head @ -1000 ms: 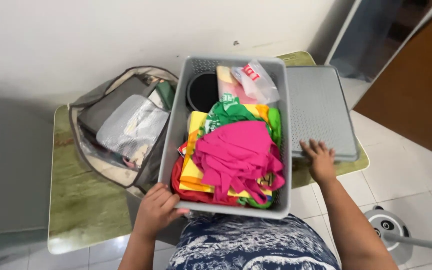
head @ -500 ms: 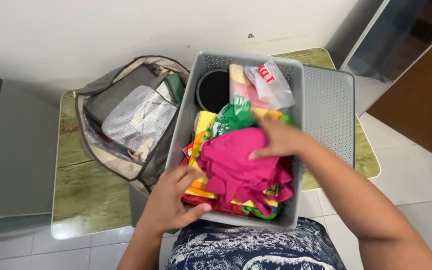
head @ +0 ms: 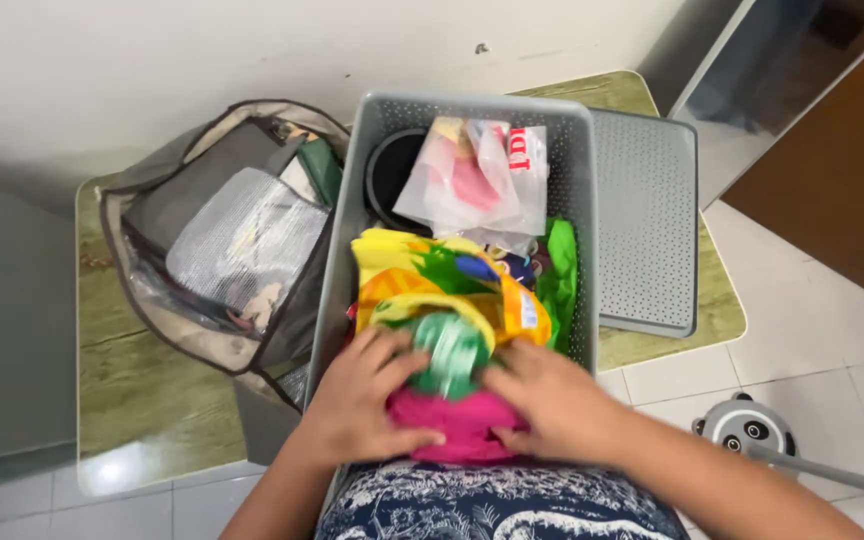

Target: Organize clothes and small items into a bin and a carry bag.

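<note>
I'm seeing both hands down in the grey basket (head: pixel 347 260), at its 6 o'clock end. Left hand (head: pixel 357 405) is cupping the pink cloth (head: pixel 457 425) and touching the green rolled cloth (head: pixel 449 352) w/ curled fingers; right hand (head: pixel 552 400) is pressing on the same pile from 3 o'clock, fingers bent, not fully closed. Looks like they're bracing the pile so it stays packed. Yellow printed cloth (head: pixel 422 280) is lying at 12 from the hands, plastic bag (head: pixel 477 180) beyond. Open bag (head: pixel 222 240) is sitting at 9 o'clock on the table (head: pixel 142 400), grey lid (head: pixel 647 235) at 3.
</note>
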